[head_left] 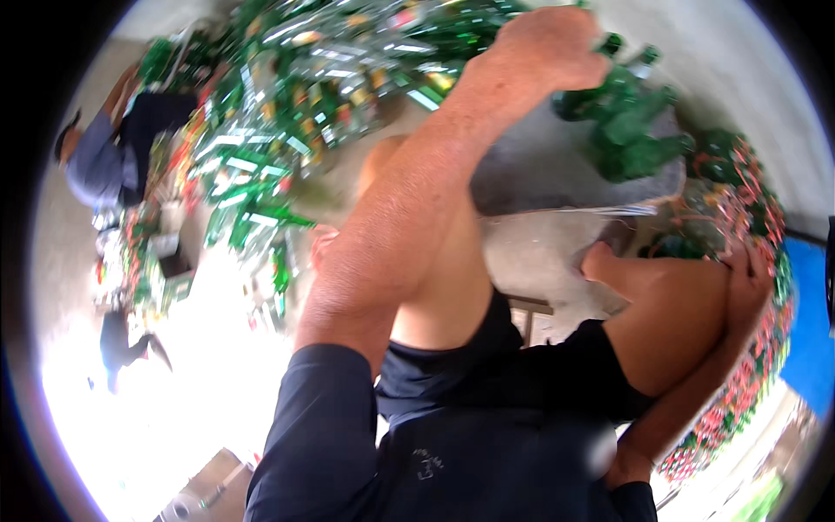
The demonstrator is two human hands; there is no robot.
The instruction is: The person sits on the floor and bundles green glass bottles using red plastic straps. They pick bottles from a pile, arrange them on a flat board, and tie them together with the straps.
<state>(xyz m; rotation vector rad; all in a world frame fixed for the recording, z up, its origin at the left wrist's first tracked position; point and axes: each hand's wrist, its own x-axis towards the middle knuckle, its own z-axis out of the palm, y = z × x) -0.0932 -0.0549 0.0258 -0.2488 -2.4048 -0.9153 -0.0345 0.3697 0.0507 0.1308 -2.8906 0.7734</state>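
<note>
My left hand (554,49) reaches across to the top right, blurred, with its fingers curled beside green glass bottles (626,130); whether it holds one is unclear. Those bottles lie and lean in a cluster on a dark flat board (541,169) before me. My right hand (747,271) rests at the outer side of my bent right knee, fingers somewhat apart, close to green bottles bound with pink-red strings (737,176). A large blurred heap of green and clear glass bottles (313,85) covers the floor ahead and to the left.
Another person (101,156) bends over bottles at the far left. Toes or fingers (323,245) show beside the heap, partly hidden by my left arm. A long stack of string-bound bottles (724,411) curves along the right, beside a blue surface (805,320). Glare washes out the lower left.
</note>
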